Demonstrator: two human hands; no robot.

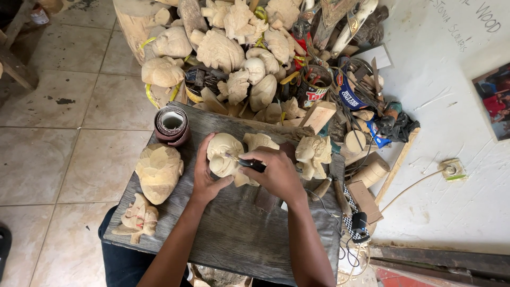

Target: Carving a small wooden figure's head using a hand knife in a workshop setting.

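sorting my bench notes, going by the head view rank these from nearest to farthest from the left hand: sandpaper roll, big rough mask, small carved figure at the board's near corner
1. big rough mask, just to the outer side of the left hand
2. sandpaper roll, at the board's far edge
3. small carved figure, near corner, at the board's edge

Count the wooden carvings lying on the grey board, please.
5: one under the hands, one behind it, one at right, a big one at left, a small one at the near-left corner.
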